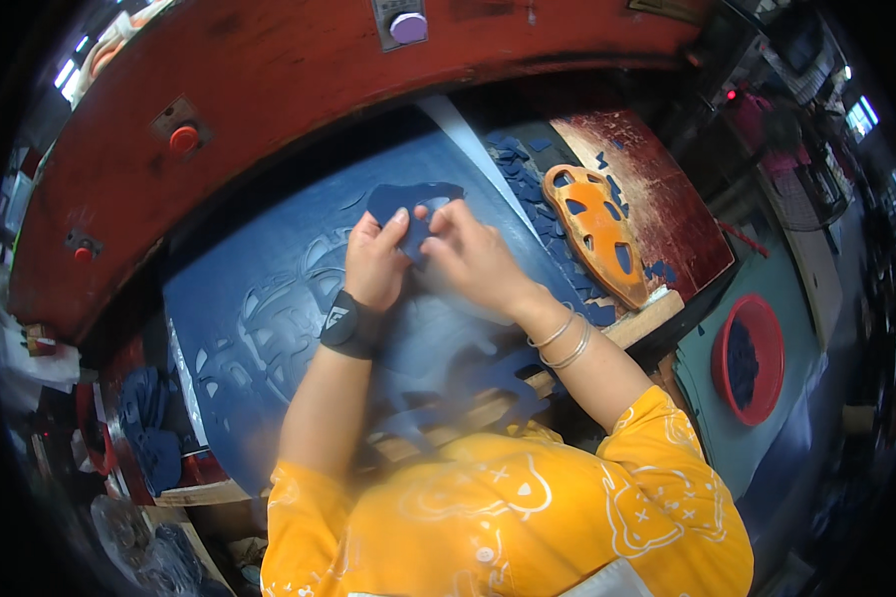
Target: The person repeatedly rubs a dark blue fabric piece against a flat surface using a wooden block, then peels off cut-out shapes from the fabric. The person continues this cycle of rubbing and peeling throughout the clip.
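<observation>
My left hand (376, 261) pinches a dark blue cut-out piece (398, 202) by its near left side, thumb on top. The piece is flat, with rounded edges and an opening. At its right side is my right hand (476, 261), fingers curled in against the piece around the opening; they are slightly blurred. Both hands are above a large blue sheet (279, 234) marked with several cut outlines and holes. To the right, an orange cutting die (589, 221) shaped like a shoe sole, with several openings, lies on the work board.
A red machine beam (289, 70) with buttons spans the far side. Small blue scraps (533, 189) litter the strip beside the die. At right stands a red basin (724, 360) with dark pieces inside. Blue pieces (149, 423) lie piled at left. The table has a wooden edge (657, 316).
</observation>
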A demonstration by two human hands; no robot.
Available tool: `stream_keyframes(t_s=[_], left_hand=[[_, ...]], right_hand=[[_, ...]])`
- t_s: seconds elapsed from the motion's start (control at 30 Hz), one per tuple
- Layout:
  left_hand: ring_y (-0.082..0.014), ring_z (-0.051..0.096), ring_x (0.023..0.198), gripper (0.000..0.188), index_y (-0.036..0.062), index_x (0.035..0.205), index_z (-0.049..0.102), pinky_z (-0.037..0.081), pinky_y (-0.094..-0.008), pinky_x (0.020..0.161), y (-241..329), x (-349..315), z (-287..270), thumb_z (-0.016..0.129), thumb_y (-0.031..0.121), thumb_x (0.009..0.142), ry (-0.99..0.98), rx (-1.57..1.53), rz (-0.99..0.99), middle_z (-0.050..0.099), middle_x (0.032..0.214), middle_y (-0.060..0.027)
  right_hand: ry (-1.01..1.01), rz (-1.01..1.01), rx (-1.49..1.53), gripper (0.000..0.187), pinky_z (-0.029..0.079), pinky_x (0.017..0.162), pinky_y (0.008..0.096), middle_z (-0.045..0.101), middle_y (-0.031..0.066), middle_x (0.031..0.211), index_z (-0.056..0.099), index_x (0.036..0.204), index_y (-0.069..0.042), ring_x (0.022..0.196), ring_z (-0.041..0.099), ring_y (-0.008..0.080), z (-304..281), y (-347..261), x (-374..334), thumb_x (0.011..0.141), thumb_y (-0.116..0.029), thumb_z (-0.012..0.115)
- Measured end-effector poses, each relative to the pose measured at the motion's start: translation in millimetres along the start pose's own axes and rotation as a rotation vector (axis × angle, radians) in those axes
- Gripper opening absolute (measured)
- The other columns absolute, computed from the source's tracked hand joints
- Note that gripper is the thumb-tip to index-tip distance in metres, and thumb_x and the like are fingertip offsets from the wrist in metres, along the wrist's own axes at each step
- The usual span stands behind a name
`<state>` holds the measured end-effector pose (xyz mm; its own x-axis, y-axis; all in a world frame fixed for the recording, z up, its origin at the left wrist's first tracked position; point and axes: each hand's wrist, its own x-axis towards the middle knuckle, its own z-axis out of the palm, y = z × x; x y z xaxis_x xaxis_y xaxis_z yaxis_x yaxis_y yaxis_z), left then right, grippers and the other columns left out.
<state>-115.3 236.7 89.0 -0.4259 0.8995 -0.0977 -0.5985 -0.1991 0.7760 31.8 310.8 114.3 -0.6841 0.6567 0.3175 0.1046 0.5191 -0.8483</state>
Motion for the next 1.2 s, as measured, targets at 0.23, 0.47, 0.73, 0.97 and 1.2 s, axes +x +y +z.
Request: stream_keyframes(t_s=[0.23, 0.47, 0.73, 0.97, 1.2], left_hand=[[-0.0253, 0.062, 0.09, 0.028, 0.0058, 0.117, 0.052, 0.055, -0.0343, 0.076, 115.8, 37.9, -72.9, 0.037, 0.024, 0.102, 0.345, -0.498, 0.477, 0.062, 0.105, -0.013], [-0.0169, 0.064, 0.079, 0.043, 0.0031, 0.129, 0.051, 0.054, -0.0304, 0.068, 160.8, -26.7, -46.3, 0.06, 0.025, 0.093, -0.035, 0.901, 0.576, 0.066, 0.091, -0.0095], [-0.0282, 0.051, 0.084, 0.087, 0.0181, 0.139, 0.045, 0.048, -0.0374, 0.07, 28.7, -105.3, -20.6, 0.083, 0.025, 0.061, -0.705, 1.706, 0.388, 0.05, 0.09, -0.0099], [-0.0296, 0.061, 0.09, 0.053, 0.0122, 0.129, 0.055, 0.052, -0.036, 0.077, 27.1, -86.9, -26.3, 0.063, 0.014, 0.076, -0.317, 1.374, 0.496, 0.063, 0.1, -0.0136], [-0.0196, 0.064, 0.098, 0.042, 0.003, 0.134, 0.048, 0.052, -0.0317, 0.086, 52.8, -65.8, -46.6, 0.044, 0.022, 0.097, 0.178, 0.173, 0.111, 0.064, 0.11, -0.0121]], right_hand=[[-0.046, 0.144, -0.175, 0.008, 0.048, 0.06, 0.0367, 0.061, 0.0166, 0.073, 0.054, 0.093, -0.002, 0.067, 0.064, 0.032, -50.6, 35.0, -36.3, 0.086, -0.004, 0.051], [-0.003, 0.042, -0.139, 0.007, 0.043, 0.054, 0.0296, 0.053, 0.0097, 0.064, 0.055, 0.089, -0.002, 0.054, 0.053, 0.0177, -50.2, 46.5, -43.4, 0.083, -0.001, 0.051], [-0.009, 0.007, -0.182, 0.008, 0.044, 0.055, 0.0306, 0.055, 0.0101, 0.065, 0.055, 0.09, -0.002, 0.055, 0.056, 0.02, -50.4, 46.3, -44.3, 0.083, -0.001, 0.052], [-0.009, 0.033, -0.226, 0.009, 0.047, 0.058, 0.033, 0.059, 0.0124, 0.071, 0.056, 0.092, -0.002, 0.06, 0.06, 0.0234, -47.9, 37.6, -41.7, 0.083, -0.002, 0.055], [-0.096, -0.239, -0.222, 0.029, 0.051, 0.069, 0.0304, 0.062, 0.0123, 0.086, 0.059, 0.105, -0.003, 0.074, 0.061, 0.0205, -4.6, -32.5, -25.8, 0.08, -0.013, 0.07]])
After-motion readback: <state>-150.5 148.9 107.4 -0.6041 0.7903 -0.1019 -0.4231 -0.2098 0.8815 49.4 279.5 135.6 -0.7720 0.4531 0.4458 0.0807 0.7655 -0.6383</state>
